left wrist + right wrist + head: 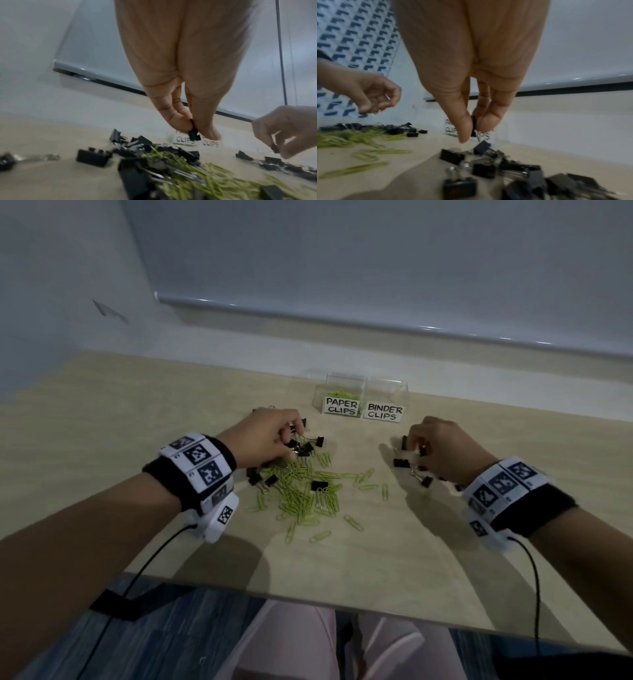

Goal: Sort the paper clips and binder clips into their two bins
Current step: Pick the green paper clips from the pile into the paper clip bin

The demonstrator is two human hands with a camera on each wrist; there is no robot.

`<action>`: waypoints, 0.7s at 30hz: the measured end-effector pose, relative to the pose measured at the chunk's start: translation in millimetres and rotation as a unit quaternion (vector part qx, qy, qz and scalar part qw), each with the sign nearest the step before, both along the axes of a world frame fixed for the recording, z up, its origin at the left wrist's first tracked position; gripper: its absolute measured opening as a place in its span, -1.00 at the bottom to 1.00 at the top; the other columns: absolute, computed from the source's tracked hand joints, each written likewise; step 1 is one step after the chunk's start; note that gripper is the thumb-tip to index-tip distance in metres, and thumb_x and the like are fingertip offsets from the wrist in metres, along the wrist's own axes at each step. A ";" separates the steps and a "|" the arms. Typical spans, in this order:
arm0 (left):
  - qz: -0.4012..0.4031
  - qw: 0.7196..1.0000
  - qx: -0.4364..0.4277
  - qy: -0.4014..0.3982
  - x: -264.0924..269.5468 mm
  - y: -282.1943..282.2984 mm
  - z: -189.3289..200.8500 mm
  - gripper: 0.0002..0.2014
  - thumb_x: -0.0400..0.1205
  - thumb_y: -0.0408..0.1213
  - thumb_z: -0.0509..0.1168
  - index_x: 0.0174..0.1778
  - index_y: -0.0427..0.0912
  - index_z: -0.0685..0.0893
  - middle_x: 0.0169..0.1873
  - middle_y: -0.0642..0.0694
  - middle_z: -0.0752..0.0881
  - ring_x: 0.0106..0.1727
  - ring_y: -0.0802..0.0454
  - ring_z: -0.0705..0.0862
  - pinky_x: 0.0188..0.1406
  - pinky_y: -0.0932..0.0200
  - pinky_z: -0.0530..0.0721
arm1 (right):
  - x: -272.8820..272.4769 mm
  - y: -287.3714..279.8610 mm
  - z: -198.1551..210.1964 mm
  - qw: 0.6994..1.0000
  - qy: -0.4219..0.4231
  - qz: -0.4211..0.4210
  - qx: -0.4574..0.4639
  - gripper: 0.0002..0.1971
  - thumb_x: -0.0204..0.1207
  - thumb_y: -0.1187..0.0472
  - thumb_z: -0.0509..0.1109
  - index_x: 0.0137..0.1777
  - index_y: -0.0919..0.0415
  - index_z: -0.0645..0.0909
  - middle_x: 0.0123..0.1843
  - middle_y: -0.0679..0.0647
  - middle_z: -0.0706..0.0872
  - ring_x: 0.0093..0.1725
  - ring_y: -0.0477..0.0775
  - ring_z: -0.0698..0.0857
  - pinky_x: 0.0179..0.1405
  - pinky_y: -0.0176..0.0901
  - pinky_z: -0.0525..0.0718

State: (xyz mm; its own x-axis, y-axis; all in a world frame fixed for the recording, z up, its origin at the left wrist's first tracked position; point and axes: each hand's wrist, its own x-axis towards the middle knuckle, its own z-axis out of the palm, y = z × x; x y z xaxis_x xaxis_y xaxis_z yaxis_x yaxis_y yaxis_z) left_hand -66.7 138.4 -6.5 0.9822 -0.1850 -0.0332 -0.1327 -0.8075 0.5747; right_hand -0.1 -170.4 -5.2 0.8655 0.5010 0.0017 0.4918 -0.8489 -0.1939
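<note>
Both hands pinch black binder clips above the scattered pile

Left hand (pixel 173 81) fingers nip one binder clip (pixel 194 134) over green paper clips (pixel 305 491); right hand (pixel 471 67) nips another clip (pixel 473 124); labelled bins (pixel 363 400) stand behind on the worktop (pixel 102 405)

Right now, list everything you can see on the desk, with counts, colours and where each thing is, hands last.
paper clips: many, green, loose pile mid-desk; a few more inside the paper bin
binder clips: many, black, scattered in the pile and in a cluster under the right hand
paper bin: one, clear, labelled PAPER CLIPS, far side of desk
binder bin: one, clear, labelled BINDER CLIPS, touching the paper bin's right side
desk: one, light wood
wrist bands: two, black and white
left hand: pinches a black clip
right hand: pinches a black clip
</note>
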 end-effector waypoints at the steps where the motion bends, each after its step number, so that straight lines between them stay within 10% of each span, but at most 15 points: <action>1: 0.005 1.000 0.002 -0.010 0.6 5.1 2.6 -0.67 0.40 -0.30 0.56 0.02 -0.05 0.64 -0.24 -0.02 0.66 -0.29 0.09 0.59 -0.25 0.25 0.56 | 2.7 -2.9 -0.2 1.000 0.009 -0.012 -0.022 -0.83 0.35 0.41 0.44 -0.07 0.22 0.67 -0.10 0.08 0.53 -0.11 0.20 0.63 -0.18 -0.15 0.49; 10: 0.067 0.985 0.158 -0.001 -1.7 39.6 -10.1 -0.68 0.48 -0.21 0.51 0.12 -0.09 0.67 -0.10 0.04 0.62 -0.07 0.02 0.63 -0.12 0.14 0.55 | -37.6 79.8 2.3 0.979 0.110 0.170 0.031 -0.82 0.54 0.22 0.39 0.09 0.02 0.72 -0.01 -0.06 0.58 -0.08 -0.10 0.59 -0.05 -0.25 0.57; 21: -0.057 0.992 0.106 0.034 -14.5 -19.4 -9.9 -0.80 0.47 -0.19 0.51 -0.06 -0.13 0.68 -0.19 -0.02 0.67 -0.20 0.06 0.60 -0.23 0.20 0.55 | -38.9 120.3 -1.0 0.958 0.104 0.240 -0.115 -0.66 0.43 0.26 0.50 0.21 0.08 0.69 -0.04 -0.03 0.45 -0.04 -0.08 0.42 -0.11 -0.18 0.41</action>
